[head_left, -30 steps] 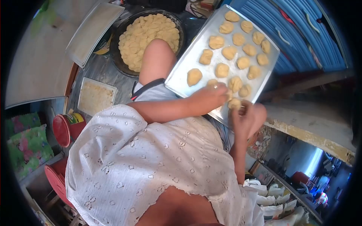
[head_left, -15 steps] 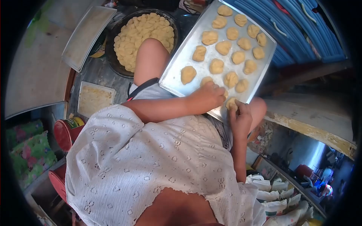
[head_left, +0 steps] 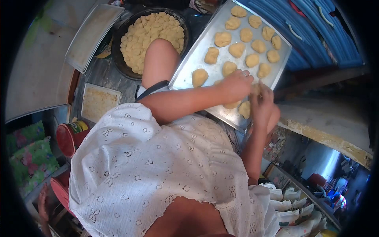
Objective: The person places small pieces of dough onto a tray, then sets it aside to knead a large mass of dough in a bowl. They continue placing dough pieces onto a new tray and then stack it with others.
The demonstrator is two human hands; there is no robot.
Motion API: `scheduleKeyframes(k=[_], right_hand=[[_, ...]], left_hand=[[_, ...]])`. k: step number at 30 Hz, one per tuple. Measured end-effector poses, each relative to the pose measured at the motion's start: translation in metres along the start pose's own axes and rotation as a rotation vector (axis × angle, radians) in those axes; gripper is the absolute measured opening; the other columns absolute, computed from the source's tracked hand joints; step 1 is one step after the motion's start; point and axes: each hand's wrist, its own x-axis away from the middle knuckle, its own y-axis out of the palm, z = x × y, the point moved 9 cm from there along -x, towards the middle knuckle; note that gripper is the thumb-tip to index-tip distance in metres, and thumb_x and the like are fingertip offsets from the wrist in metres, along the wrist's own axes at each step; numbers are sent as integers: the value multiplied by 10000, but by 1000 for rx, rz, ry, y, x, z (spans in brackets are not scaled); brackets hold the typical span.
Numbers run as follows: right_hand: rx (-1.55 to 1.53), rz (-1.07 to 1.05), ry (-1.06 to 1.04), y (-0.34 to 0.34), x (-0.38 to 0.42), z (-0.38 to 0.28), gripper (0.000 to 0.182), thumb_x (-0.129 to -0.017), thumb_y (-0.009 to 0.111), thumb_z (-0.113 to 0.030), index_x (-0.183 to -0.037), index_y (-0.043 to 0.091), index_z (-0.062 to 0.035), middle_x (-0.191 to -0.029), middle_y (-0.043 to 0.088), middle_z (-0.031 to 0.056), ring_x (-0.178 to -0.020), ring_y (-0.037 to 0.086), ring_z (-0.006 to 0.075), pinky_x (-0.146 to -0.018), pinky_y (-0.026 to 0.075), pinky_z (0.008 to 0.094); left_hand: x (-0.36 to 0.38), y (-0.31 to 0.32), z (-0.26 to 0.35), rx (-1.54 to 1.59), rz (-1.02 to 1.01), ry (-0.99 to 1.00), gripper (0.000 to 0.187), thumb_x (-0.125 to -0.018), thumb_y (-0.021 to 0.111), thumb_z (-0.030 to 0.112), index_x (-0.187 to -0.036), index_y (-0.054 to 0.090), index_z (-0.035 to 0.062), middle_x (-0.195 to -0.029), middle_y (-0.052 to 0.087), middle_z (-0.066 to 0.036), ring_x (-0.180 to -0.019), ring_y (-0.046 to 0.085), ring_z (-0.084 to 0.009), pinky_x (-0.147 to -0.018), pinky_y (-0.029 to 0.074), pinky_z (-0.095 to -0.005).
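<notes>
A metal baking tray (head_left: pixel 181 81) rests tilted across my lap, with rows of dough balls (head_left: pixel 237 50) spread over it. My left hand (head_left: pixel 237 85), wearing a ring, is over the lower part of the tray with its fingers curled down; what lies under them is hidden. Beside it, near the tray's right edge, my right hand (head_left: pixel 262 104) pinches a dough ball (head_left: pixel 256 90), partly covered and blurred by motion. Just below the hands sits another dough ball (head_left: pixel 244 110). My left forearm hides some of the nearest balls.
A round dark pan (head_left: pixel 115 59) heaped with dough pieces stands left of the tray. Flat trays (head_left: pixel 92 37) and a crusted square sheet (head_left: pixel 100 103) lie further left. Red containers (head_left: pixel 66 140) are at my side, and a wooden ledge (head_left: pixel 327 136) at right. Someone's limb (head_left: pixel 43 203) shows lower left.
Both hands have moved up and to the right over the tray. My right hand has left the lowest dough ball and is at one higher up. A limb has appeared at lower left.
</notes>
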Motion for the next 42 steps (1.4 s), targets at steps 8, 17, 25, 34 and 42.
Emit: scheduleKeyframes(k=[8,17,25,34,42], right_hand=[[135,-44,-75,2,7,-10,425,-764,681,-139,-1179,609,-78,-1105,591,146,-1024,539,318,-894,420,398],[218,-268,-163,29,51,-48,521,-738,713,-233,-1235,580,-152,-1191,560,68,-1128,455,259,-979,250,438],[82,-283,-226,21,42,-54,531,-752,701,-200,-1254,555,-110,-1255,510,130,-1161,443,308,-987,273,461],[242,-192,-155,34,11,-35,587,-893,544,-379,-1382,402,-88,-1438,339,203,-1347,272,399,-1084,141,586],[365,-254,-150,56,8,-28,615,-908,476,-476,-1412,377,-137,-1469,315,170,-1363,261,374,-1071,131,619]], left_hand=[[6,-2,-9,-1,3,87,184,-726,592,101,-895,664,84,-1035,596,-68,-1057,538,-253,-886,425,-368],[74,-29,-17,87,-219,-31,181,-764,568,96,-922,650,65,-1093,595,-74,-1073,526,-245,-909,401,-374],[68,-34,-22,57,-216,-88,200,-777,568,99,-958,648,67,-1139,587,-76,-1099,526,-237,-922,391,-381],[30,-25,-18,-91,-118,-68,434,-811,607,185,-1229,539,90,-1347,456,-85,-1300,385,-272,-1037,313,-459],[35,-12,-39,-167,-234,-102,576,-847,584,293,-1365,422,99,-1449,357,-93,-1359,301,-296,-1089,244,-516]])
